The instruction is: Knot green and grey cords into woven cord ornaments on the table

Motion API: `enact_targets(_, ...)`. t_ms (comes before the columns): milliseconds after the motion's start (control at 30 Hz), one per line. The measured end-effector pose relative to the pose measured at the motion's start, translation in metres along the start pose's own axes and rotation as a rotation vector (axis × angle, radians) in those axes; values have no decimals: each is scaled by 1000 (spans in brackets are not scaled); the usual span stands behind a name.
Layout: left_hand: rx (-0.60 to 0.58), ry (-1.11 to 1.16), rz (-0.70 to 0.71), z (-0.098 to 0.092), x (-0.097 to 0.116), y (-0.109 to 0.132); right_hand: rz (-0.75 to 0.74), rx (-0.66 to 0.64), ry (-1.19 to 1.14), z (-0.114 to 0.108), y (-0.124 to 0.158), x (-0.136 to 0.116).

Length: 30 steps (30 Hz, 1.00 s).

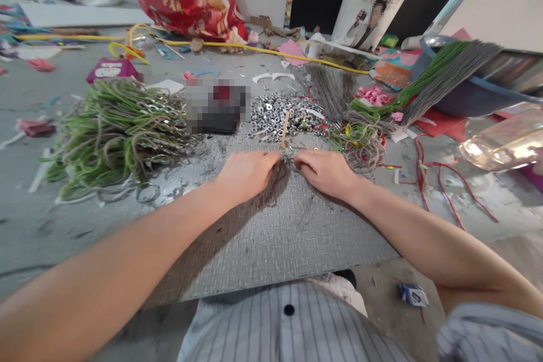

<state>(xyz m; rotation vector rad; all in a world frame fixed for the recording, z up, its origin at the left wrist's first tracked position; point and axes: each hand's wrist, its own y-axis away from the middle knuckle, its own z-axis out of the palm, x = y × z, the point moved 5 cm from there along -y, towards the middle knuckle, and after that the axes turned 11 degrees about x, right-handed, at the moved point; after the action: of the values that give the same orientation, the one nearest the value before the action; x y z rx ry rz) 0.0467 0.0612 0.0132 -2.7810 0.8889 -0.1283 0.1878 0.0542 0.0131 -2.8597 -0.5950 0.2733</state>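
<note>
Striped shirt (263, 325) fronts the desk (271, 249); left hand (249, 175) and right hand (326, 172), curled nearly closed, pinch thin cord (288, 157) between them.

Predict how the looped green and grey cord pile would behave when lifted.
The cord pile would probably flop, since its loops curve loosely. Overlapping strands might snag. Its right end could be heavier, given shiny, metal-looking pieces.

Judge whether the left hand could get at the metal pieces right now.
Probably yes: the metal pieces lie just beyond the left hand, mostly uncovered, with no barrier between, though it seems to be pinching something too small to identify.
</note>
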Motion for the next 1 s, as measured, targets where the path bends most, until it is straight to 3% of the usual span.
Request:
enact_targets(300,-52,-16,-68,3,7,-2,102,-65,14,0,-2,2)
enact_targets(500,-73,-6,-33,2,6,-5,95,-107,-1,-1,-4,2)
enact_targets(700,-239,52,57,0,4,-5,88,-145,-72,-1,-3,2)
enact_targets(867,-458,113,115,-3,5,-2,54,-194,-122,-1,-4,4)
enact_targets(1000,-502,150,141,-5,5,-1,36,-210,-138,0,-4,4)
